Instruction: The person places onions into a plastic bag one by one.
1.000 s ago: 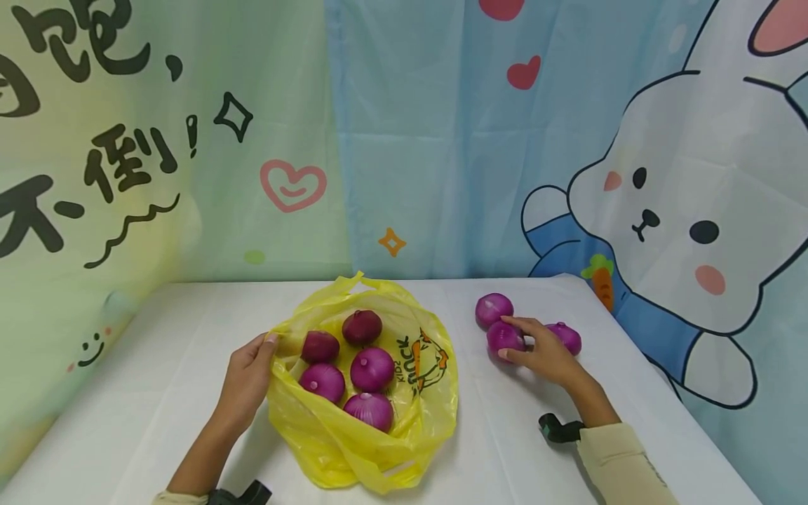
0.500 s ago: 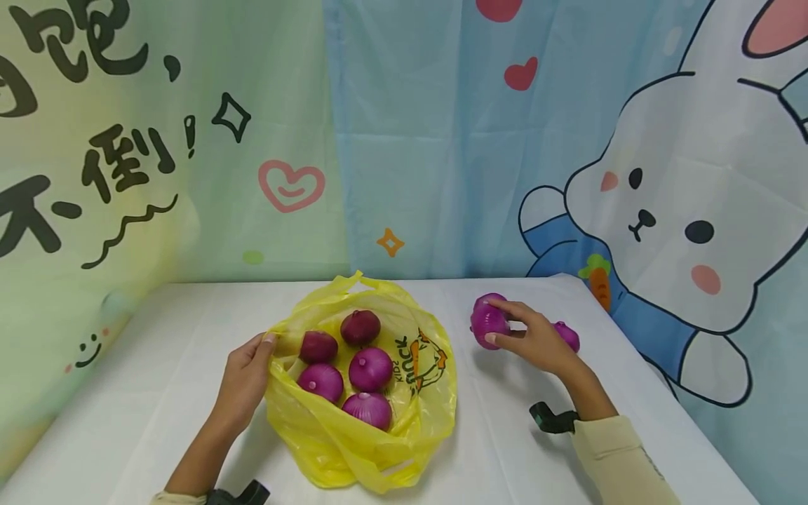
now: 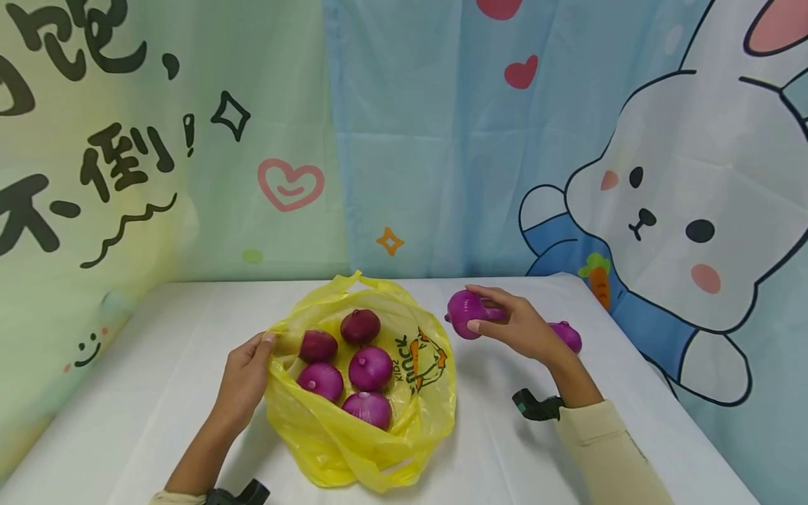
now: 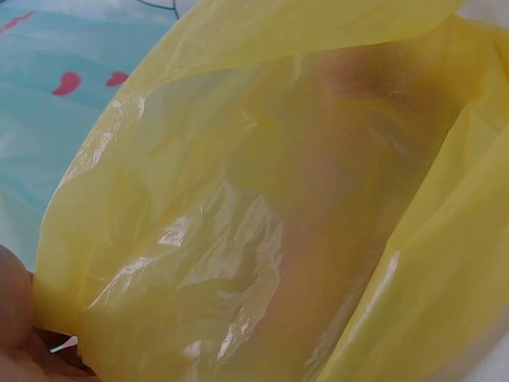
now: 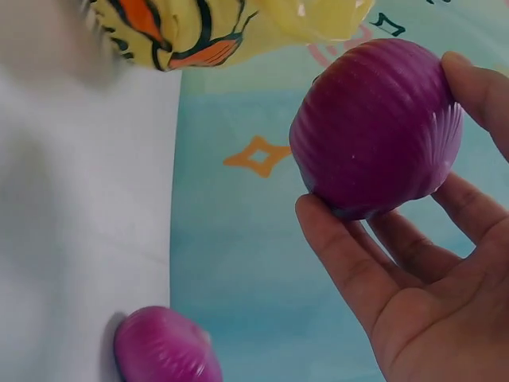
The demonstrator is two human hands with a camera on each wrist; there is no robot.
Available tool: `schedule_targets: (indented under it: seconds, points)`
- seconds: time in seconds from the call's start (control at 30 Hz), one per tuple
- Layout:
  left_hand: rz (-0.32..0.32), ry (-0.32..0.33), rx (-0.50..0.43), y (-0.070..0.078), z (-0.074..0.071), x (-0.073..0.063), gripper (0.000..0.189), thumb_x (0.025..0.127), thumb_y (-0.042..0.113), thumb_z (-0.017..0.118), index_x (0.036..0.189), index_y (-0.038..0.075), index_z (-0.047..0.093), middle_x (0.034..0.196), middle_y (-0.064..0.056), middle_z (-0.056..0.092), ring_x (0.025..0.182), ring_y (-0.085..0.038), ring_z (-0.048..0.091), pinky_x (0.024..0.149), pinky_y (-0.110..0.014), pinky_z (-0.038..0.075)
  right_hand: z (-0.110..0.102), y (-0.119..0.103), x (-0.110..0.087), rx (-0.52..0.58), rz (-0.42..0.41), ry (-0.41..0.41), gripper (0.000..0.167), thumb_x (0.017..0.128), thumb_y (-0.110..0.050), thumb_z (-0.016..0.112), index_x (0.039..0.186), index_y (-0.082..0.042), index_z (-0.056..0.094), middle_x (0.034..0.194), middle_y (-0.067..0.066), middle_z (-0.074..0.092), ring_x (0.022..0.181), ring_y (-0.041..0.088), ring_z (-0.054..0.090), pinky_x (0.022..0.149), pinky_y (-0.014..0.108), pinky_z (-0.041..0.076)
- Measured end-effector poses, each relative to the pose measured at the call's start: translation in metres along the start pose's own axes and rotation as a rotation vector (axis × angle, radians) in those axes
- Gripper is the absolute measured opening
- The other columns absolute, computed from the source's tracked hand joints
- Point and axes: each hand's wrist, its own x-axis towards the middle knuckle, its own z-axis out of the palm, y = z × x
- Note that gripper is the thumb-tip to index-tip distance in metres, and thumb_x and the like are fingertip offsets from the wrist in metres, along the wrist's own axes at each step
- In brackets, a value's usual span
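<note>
A yellow plastic bag stands wide-mouthed on the table with several red onions inside. My left hand pinches the bag's left rim; in the left wrist view the thin yellow plastic hides the contents. My right hand holds a red onion above the table, to the right of the bag. The right wrist view shows this onion between thumb and fingertips. Behind the right hand's fingers another onion is partly hidden. One more onion lies to the right, beyond the wrist.
A white cloth covers the table. Behind its far edge hangs a printed curtain with a cartoon rabbit. Black wrist cameras jut from both wrists, the right one just over the tabletop.
My right hand has picked up an onion from the group on the right and carried it up and left toward the bag. The left hand stays on the bag's rim.
</note>
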Motion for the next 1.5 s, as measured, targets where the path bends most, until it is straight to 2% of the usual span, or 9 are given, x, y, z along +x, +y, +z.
schedule_targets:
  seconds: [0.3, 0.57, 0.73, 0.93, 1.23, 1.5]
  points:
    - [-0.008, -0.002, -0.007, -0.001, 0.0, 0.0, 0.044, 0.107, 0.033, 0.037, 0.12, -0.002, 0.059, 0.098, -0.019, 0.056, 0.069, -0.012, 0.053, 0.063, -0.022, 0.048, 0.005, -0.012, 0.006, 0.131, -0.059, -0.04, 0.064, 0.087, -0.019, 0.075, 0.145, -0.015, 0.047, 0.138, 0.015, 0.049, 0.121, 0.038, 0.05, 0.082, 0.04, 0.054]
    - [-0.01, -0.005, -0.01, -0.006, 0.0, -0.002, 0.046, 0.106, 0.035, 0.037, 0.122, -0.002, 0.059, 0.097, -0.018, 0.056, 0.071, -0.013, 0.053, 0.064, -0.022, 0.048, 0.019, -0.025, 0.014, 0.232, -0.159, -0.107, 0.06, 0.09, -0.014, 0.071, 0.144, -0.01, 0.046, 0.138, 0.012, 0.05, 0.124, 0.035, 0.048, 0.085, 0.037, 0.053]
    - [-0.009, -0.003, -0.008, -0.006, 0.0, -0.002, 0.045, 0.107, 0.034, 0.036, 0.119, -0.002, 0.059, 0.095, -0.016, 0.055, 0.069, -0.013, 0.053, 0.062, -0.022, 0.048, 0.032, -0.032, 0.019, 0.355, -0.218, -0.168, 0.063, 0.089, -0.016, 0.071, 0.145, -0.005, 0.044, 0.142, 0.013, 0.047, 0.129, 0.031, 0.044, 0.088, 0.039, 0.051]
    - [-0.006, -0.012, -0.004, -0.004, 0.0, -0.001, 0.045, 0.107, 0.034, 0.036, 0.12, -0.002, 0.059, 0.098, -0.019, 0.055, 0.069, -0.014, 0.053, 0.063, -0.022, 0.049, 0.048, -0.038, 0.026, 0.476, -0.287, -0.236, 0.067, 0.089, -0.02, 0.072, 0.145, 0.0, 0.041, 0.141, 0.016, 0.047, 0.128, 0.028, 0.047, 0.09, 0.041, 0.05]
    - [0.006, 0.0, -0.005, -0.002, 0.0, 0.001, 0.044, 0.106, 0.034, 0.037, 0.117, -0.002, 0.06, 0.094, -0.016, 0.055, 0.069, -0.014, 0.052, 0.062, -0.023, 0.048, 0.073, -0.046, 0.036, 0.438, -0.296, -0.388, 0.062, 0.091, -0.019, 0.07, 0.146, -0.006, 0.043, 0.141, 0.012, 0.048, 0.129, 0.03, 0.046, 0.09, 0.044, 0.05]
    - [0.02, 0.0, -0.011, -0.001, -0.001, 0.001, 0.045, 0.106, 0.034, 0.037, 0.118, -0.003, 0.06, 0.094, -0.016, 0.056, 0.069, -0.012, 0.053, 0.062, -0.023, 0.048, 0.096, -0.036, 0.045, 0.346, -0.217, -0.424, 0.058, 0.093, -0.009, 0.066, 0.146, -0.009, 0.043, 0.143, 0.006, 0.048, 0.129, 0.025, 0.046, 0.094, 0.037, 0.048]
